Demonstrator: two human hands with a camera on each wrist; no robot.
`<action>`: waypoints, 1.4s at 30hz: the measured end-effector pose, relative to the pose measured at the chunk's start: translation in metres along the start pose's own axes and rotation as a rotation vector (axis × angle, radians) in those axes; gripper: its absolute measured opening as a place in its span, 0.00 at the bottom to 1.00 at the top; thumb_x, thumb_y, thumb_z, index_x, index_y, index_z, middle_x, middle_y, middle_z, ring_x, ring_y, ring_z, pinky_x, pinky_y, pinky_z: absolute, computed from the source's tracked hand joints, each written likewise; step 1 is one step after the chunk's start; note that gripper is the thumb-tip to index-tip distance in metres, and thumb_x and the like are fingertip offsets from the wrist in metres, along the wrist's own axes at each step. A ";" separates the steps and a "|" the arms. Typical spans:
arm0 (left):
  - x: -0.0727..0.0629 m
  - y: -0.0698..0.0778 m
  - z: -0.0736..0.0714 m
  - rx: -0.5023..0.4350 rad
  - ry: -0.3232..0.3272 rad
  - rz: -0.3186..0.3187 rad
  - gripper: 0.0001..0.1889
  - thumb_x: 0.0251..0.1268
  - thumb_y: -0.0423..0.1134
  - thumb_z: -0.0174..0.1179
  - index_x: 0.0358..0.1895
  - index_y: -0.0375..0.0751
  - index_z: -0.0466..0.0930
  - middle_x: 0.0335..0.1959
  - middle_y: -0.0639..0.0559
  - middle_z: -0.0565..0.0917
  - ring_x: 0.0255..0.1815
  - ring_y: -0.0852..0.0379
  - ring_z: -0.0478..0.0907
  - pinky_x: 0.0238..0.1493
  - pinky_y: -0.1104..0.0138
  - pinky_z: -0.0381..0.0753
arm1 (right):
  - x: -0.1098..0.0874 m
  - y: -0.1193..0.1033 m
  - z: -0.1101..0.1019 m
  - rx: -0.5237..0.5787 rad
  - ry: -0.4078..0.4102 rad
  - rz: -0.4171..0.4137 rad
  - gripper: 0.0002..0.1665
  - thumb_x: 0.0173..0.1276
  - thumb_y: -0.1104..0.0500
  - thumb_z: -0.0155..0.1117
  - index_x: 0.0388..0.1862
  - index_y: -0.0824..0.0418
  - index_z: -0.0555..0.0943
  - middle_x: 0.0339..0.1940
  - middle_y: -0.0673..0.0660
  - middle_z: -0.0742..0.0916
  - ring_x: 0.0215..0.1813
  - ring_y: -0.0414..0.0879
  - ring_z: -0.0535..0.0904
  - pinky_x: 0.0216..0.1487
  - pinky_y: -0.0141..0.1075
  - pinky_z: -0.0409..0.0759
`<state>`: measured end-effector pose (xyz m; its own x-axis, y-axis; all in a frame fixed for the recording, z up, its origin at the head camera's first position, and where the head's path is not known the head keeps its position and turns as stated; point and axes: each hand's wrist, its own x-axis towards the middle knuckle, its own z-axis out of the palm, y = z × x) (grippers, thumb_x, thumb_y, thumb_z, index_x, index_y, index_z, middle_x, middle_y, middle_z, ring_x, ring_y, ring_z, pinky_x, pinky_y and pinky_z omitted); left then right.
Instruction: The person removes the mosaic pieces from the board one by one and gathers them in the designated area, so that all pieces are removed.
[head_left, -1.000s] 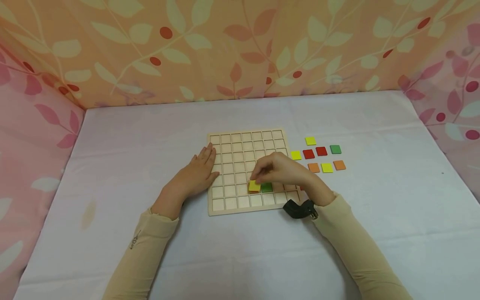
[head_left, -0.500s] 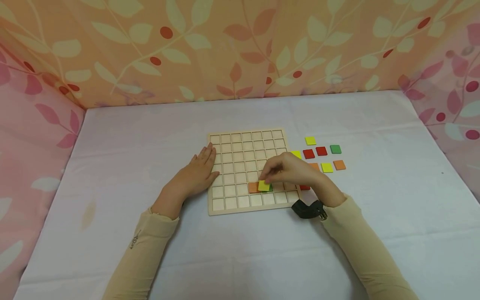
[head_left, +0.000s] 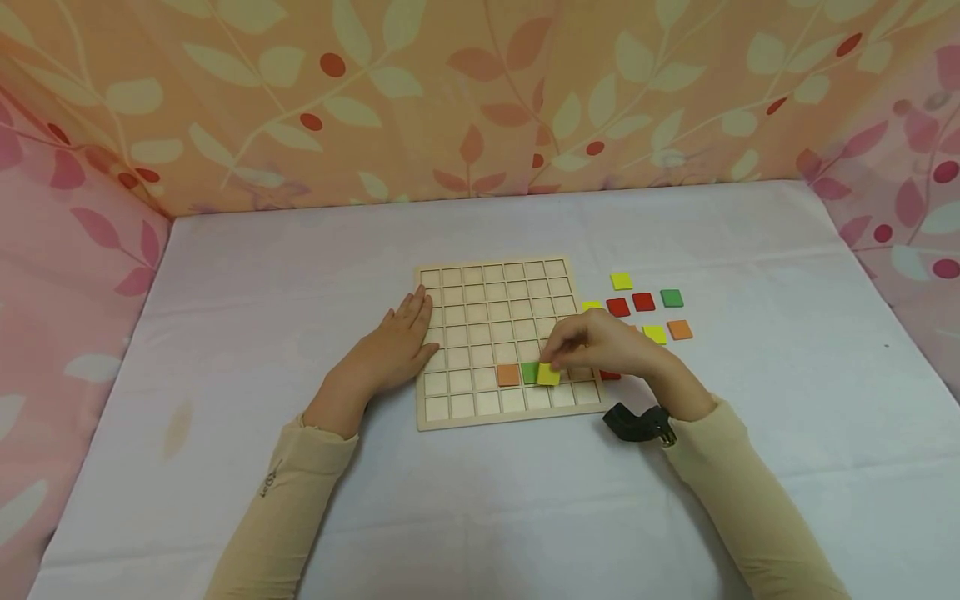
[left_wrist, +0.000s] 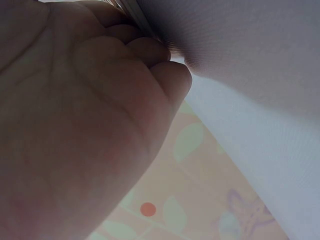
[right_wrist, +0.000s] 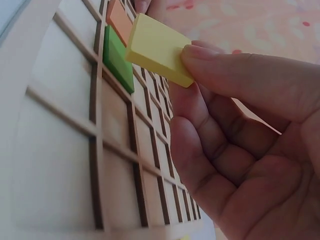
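Note:
A square yellow tile (right_wrist: 157, 47) is pinched between the thumb and fingers of my right hand (head_left: 600, 343), just above the wooden grid board (head_left: 457, 421). In the right wrist view the tile is tilted and apart from the cells. Side by side in one row of the board lie an orange tile (head_left: 507, 375) and a green tile (head_left: 529, 372); the yellow tile partly covers the green one in the head view. My left hand (head_left: 390, 350) rests with straight fingers on the board's left edge. The left wrist view shows mostly its palm (left_wrist: 75, 125).
Right of the board lie loose tiles, among them a yellow tile (head_left: 621, 281), a red tile (head_left: 643, 302), a green tile (head_left: 672, 297) and an orange tile (head_left: 679, 330). A white cloth (head_left: 480, 517) covers the table. Floral curtains (head_left: 480, 100) stand behind and at the sides.
My right hand has moved rightward with the yellow tile, from over the orange tile, across the green tile, to the green tile's right side. The left hand has stayed in place.

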<state>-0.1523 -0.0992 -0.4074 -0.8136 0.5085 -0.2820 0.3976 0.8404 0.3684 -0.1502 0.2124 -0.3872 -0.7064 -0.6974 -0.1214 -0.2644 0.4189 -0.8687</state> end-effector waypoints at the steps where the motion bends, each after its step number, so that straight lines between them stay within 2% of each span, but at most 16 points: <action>1: 0.000 0.000 0.000 0.000 -0.001 0.000 0.37 0.75 0.46 0.43 0.73 0.28 0.35 0.75 0.37 0.34 0.75 0.43 0.33 0.72 0.49 0.42 | -0.002 0.000 -0.001 -0.009 0.002 0.000 0.05 0.59 0.67 0.68 0.35 0.61 0.87 0.34 0.52 0.86 0.34 0.45 0.80 0.38 0.33 0.80; 11: 0.000 0.002 -0.001 -0.004 -0.013 -0.009 0.37 0.75 0.46 0.44 0.73 0.28 0.35 0.75 0.38 0.33 0.75 0.43 0.32 0.72 0.50 0.41 | -0.014 0.002 -0.008 -0.031 0.017 0.058 0.05 0.59 0.65 0.68 0.35 0.59 0.87 0.34 0.50 0.86 0.35 0.44 0.80 0.37 0.32 0.79; 19: -0.001 0.001 -0.002 -0.007 -0.012 -0.007 0.37 0.75 0.45 0.43 0.73 0.28 0.35 0.75 0.38 0.33 0.75 0.43 0.32 0.72 0.49 0.41 | -0.025 0.008 -0.013 -0.040 0.041 0.050 0.06 0.58 0.66 0.69 0.35 0.59 0.87 0.35 0.50 0.86 0.36 0.43 0.79 0.37 0.32 0.78; 28: 0.000 0.002 -0.002 -0.007 -0.021 -0.019 0.36 0.76 0.47 0.42 0.73 0.30 0.35 0.75 0.39 0.32 0.75 0.44 0.32 0.72 0.51 0.41 | -0.043 0.018 -0.018 -0.043 0.094 0.085 0.06 0.59 0.66 0.69 0.35 0.58 0.87 0.34 0.51 0.86 0.34 0.43 0.78 0.33 0.30 0.77; 37: 0.000 0.001 -0.002 -0.010 -0.003 -0.009 0.37 0.75 0.45 0.43 0.73 0.28 0.35 0.75 0.38 0.33 0.75 0.43 0.32 0.72 0.50 0.41 | -0.055 0.024 -0.027 -0.061 0.119 0.078 0.08 0.59 0.67 0.68 0.37 0.59 0.87 0.34 0.50 0.86 0.35 0.43 0.79 0.36 0.30 0.78; 42: -0.002 0.001 0.001 -0.013 0.000 -0.007 0.37 0.75 0.45 0.44 0.73 0.28 0.36 0.75 0.38 0.33 0.75 0.42 0.33 0.71 0.49 0.41 | -0.061 0.026 -0.029 -0.066 0.107 0.105 0.07 0.59 0.65 0.68 0.37 0.58 0.88 0.34 0.49 0.87 0.37 0.42 0.80 0.39 0.30 0.78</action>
<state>-0.1499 -0.0989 -0.4075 -0.8163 0.5027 -0.2845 0.3862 0.8413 0.3783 -0.1335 0.2827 -0.3886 -0.7974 -0.5833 -0.1547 -0.2257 0.5260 -0.8200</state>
